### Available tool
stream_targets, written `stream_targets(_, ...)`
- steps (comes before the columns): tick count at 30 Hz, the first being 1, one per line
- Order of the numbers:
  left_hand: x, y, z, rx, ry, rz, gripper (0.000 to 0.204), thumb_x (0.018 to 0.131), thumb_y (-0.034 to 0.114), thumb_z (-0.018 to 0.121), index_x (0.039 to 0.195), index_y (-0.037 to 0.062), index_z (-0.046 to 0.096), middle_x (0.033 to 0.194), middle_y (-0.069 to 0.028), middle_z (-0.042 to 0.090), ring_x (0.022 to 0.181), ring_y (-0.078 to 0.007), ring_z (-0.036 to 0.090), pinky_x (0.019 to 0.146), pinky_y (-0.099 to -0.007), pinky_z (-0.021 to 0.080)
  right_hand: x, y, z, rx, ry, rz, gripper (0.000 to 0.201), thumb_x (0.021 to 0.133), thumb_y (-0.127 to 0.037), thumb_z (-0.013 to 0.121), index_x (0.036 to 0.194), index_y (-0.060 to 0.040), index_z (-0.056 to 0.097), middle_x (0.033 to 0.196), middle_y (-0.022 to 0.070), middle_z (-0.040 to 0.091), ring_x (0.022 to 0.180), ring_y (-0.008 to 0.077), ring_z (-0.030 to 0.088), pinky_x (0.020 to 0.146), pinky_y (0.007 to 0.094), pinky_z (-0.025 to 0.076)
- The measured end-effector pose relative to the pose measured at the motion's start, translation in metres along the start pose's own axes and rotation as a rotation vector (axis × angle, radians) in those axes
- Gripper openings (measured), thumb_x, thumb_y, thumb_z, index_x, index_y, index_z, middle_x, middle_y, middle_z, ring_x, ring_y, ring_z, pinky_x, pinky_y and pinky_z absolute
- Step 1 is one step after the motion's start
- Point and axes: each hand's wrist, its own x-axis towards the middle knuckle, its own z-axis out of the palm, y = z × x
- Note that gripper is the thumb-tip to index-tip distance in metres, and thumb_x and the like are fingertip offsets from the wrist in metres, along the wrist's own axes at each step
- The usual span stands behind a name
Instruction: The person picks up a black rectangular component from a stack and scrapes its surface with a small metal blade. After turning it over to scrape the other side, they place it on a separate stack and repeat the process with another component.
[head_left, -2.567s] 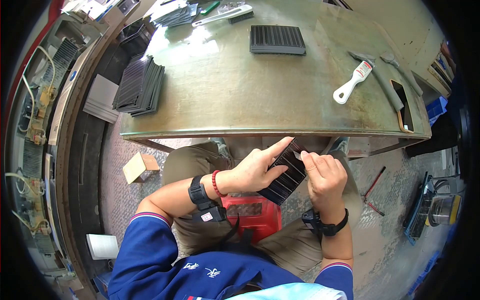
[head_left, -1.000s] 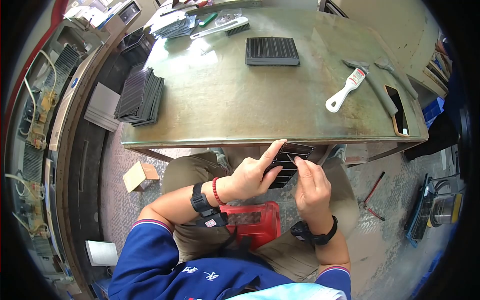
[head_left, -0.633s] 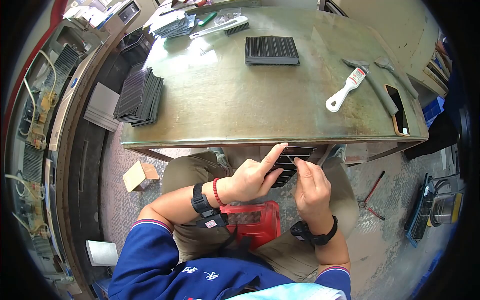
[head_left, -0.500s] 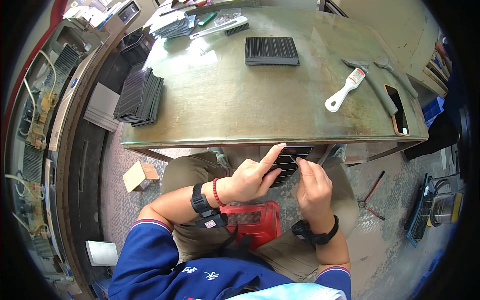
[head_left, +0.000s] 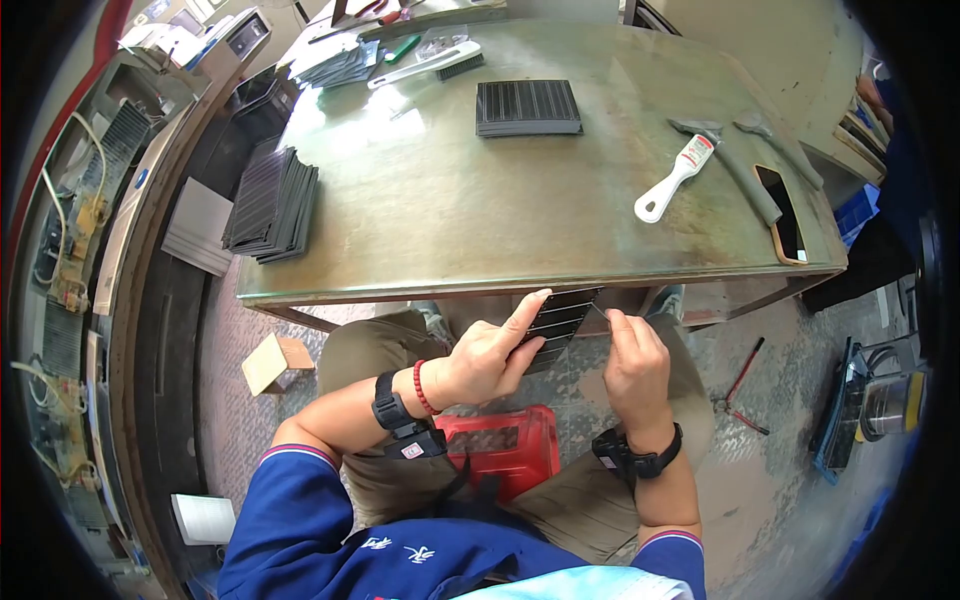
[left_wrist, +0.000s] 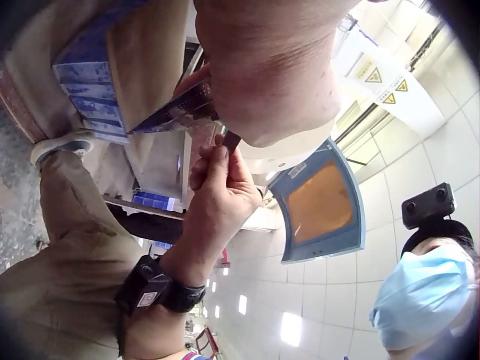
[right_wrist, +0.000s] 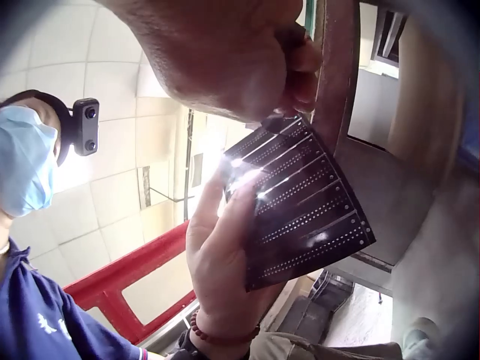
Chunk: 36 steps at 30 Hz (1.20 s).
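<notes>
My left hand (head_left: 487, 360) holds a black panel (head_left: 560, 318) with pale stripes, its thumb and index finger along one side. In the right wrist view the panel (right_wrist: 311, 214) shows rows of small dots like a circuit board, and the left hand's fingers (right_wrist: 225, 232) lie against its face. My right hand (head_left: 638, 365) is just right of the panel's upper corner and pinches a small dark flat piece (left_wrist: 231, 141) between thumb and index finger. The kind of piece cannot be told. Both hands are below the table's front edge, over the lap.
On the table (head_left: 440, 220) stand a leaning stack of black panels (head_left: 270, 205) and a neat stack (head_left: 528, 108). A white-handled tool (head_left: 675, 178), hammers (head_left: 740, 170) and a phone (head_left: 782, 215) lie at right, a brush (head_left: 425, 65) at the back. A red stool (head_left: 500, 450) is below.
The right hand has drawn off the panel's face to the right, beyond its edge. Earlier the panel slanted more steeply and the right fingers were at its top corner.
</notes>
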Motion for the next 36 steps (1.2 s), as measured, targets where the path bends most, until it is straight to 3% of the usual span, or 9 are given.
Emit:
stream_targets(5, 0.000, -0.001, -0.001, -0.275, 0.084, -0.245, 0.062, 0.088, -0.006, 0.056, 0.141, -0.0104, 0.023, 0.113, -0.0206, 0.062, 0.089, -0.0164, 0.065, 0.076, -0.0246, 0.050, 0.002, 0.009, -0.011, 0.108, 0.038, -0.010, 0.029, 0.077, 0.008, 0.056, 0.105, 0.0031, 0.062, 0.087, 0.0153, 0.062, 0.075, 0.0278, 0.063, 0.065, 0.0346, 0.052)
stream_targets(9, 0.006, 0.003, -0.008, -0.817, 0.100, -0.526, 0.063, 0.092, -0.004, 0.051, 0.144, -0.0074, 0.015, 0.135, -0.0177, 0.048, 0.104, -0.0156, 0.060, 0.085, -0.0251, 0.049, -0.001, 0.016, -0.015, 0.672, 0.139, 0.307, 0.020, 0.089, 0.000, 0.057, 0.108, 0.0015, 0.063, 0.087, 0.0081, 0.064, 0.067, 0.0117, 0.060, 0.057, 0.0228, 0.049)
stream_targets(17, 0.010, 0.003, -0.005, -1.012, 0.083, -0.607, 0.065, 0.094, 0.000, 0.052, 0.145, -0.0066, 0.013, 0.133, -0.0140, 0.049, 0.103, -0.0115, 0.058, 0.085, -0.0233, 0.050, 0.000, 0.016, -0.007, 1.111, 0.102, 0.554, 0.033, 0.086, -0.002, 0.066, 0.118, 0.0005, 0.057, 0.091, 0.0044, 0.062, 0.067, 0.0055, 0.056, 0.058, 0.0178, 0.046)
stream_targets(20, 0.006, 0.003, 0.002, -0.971, 0.109, -0.616, 0.064, 0.094, 0.000, 0.052, 0.145, -0.0065, 0.014, 0.126, -0.0139, 0.054, 0.096, -0.0101, 0.060, 0.078, -0.0225, 0.051, 0.004, 0.004, 0.002, 1.127, 0.218, 0.534, 0.047, 0.078, 0.000, 0.075, 0.120, 0.0009, 0.055, 0.094, 0.0033, 0.060, 0.071, 0.0046, 0.056, 0.061, 0.0182, 0.046)
stream_targets(24, 0.000, 0.008, 0.009, -0.713, -0.030, -0.530, 0.066, 0.090, 0.000, 0.057, 0.144, -0.0057, 0.020, 0.077, -0.0056, 0.065, 0.066, -0.0037, 0.056, 0.056, -0.0212, 0.044, 0.003, 0.001, 0.007, 1.069, 0.029, 0.634, 0.048, 0.074, 0.004, 0.077, 0.116, 0.0000, 0.056, 0.097, 0.0021, 0.059, 0.077, 0.0038, 0.055, 0.064, 0.0193, 0.046)
stream_targets(26, 0.003, 0.010, -0.001, -0.638, -0.229, -0.625, 0.068, 0.092, -0.006, 0.052, 0.147, -0.0022, 0.012, 0.111, -0.0134, 0.063, 0.084, -0.0079, 0.062, 0.069, -0.0218, 0.051, 0.006, -0.001, 0.006, 1.071, 0.094, 0.637, 0.033, 0.078, 0.002, 0.074, 0.108, -0.0006, 0.060, 0.088, 0.0005, 0.060, 0.071, 0.0023, 0.053, 0.061, 0.0178, 0.044)
stream_targets(33, -0.003, 0.004, 0.011, -0.711, -0.136, -0.547, 0.068, 0.092, -0.005, 0.053, 0.146, -0.0038, 0.012, 0.115, -0.0128, 0.061, 0.082, -0.0052, 0.060, 0.065, -0.0192, 0.048, 0.006, 0.018, -0.004, 1.016, 0.135, 0.677, 0.013, 0.090, -0.008, 0.062, 0.100, 0.0009, 0.063, 0.076, 0.0029, 0.062, 0.055, 0.0050, 0.050, 0.047, 0.0199, 0.039)
stream_targets(35, -0.007, 0.000, 0.017, -0.612, 0.003, -0.511, 0.069, 0.089, 0.003, 0.059, 0.144, -0.0053, 0.019, 0.066, -0.0073, 0.063, 0.055, -0.0033, 0.049, 0.051, -0.0198, 0.040, 0.004, 0.022, -0.002, 0.844, 0.204, 0.592, 0.014, 0.092, -0.009, 0.060, 0.101, 0.0016, 0.062, 0.080, 0.0037, 0.063, 0.060, 0.0074, 0.053, 0.050, 0.0229, 0.042)
stream_targets(36, -0.007, 0.000, 0.018, -0.608, 0.008, -0.511, 0.069, 0.089, 0.003, 0.059, 0.144, -0.0053, 0.019, 0.066, -0.0073, 0.063, 0.055, -0.0033, 0.049, 0.051, -0.0198, 0.040, 0.003, 0.022, -0.001, 0.671, 0.272, 0.508, 0.016, 0.093, -0.009, 0.058, 0.103, 0.0023, 0.061, 0.085, 0.0045, 0.064, 0.066, 0.0098, 0.056, 0.054, 0.0259, 0.046)
